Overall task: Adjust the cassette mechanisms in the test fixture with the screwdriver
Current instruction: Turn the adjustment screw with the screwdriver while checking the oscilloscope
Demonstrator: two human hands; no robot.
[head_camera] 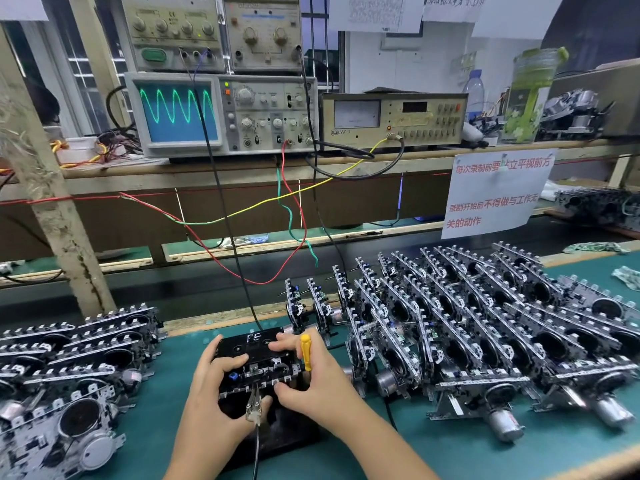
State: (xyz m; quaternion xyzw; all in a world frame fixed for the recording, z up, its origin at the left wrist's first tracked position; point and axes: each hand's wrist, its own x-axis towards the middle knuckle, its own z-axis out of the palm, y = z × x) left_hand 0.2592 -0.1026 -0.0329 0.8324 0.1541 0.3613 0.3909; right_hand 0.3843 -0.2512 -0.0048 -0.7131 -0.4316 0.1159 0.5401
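- Green-matted surface (502, 445) in front of me; a shelf (242, 164) behind it carries an oscilloscope (221, 114) showing a green sine trace, with more instruments stacked above and beside it.
- Black test fixture (273, 427) sits at centre near the front edge, with a cassette mechanism (258, 374) seated in it and a black cassette (252, 344) marked "FE" on top.
- My left hand (211, 386) grips the left side of the cassette and mechanism, thumb on top.
- My right hand (311, 382) holds the yellow-handled screwdriver (305, 351) upright between the fingers; index finger lies on the cassette, thumb against the mechanism's front edge.
- Metal clip (254, 407) with a lead attaches at the mechanism's front.
- Rows of cassette mechanisms (485, 317) stand on edge to the right; another batch (69, 368) lies to the left.
- Red, yellow and green wires (291, 216) hang from the shelf.
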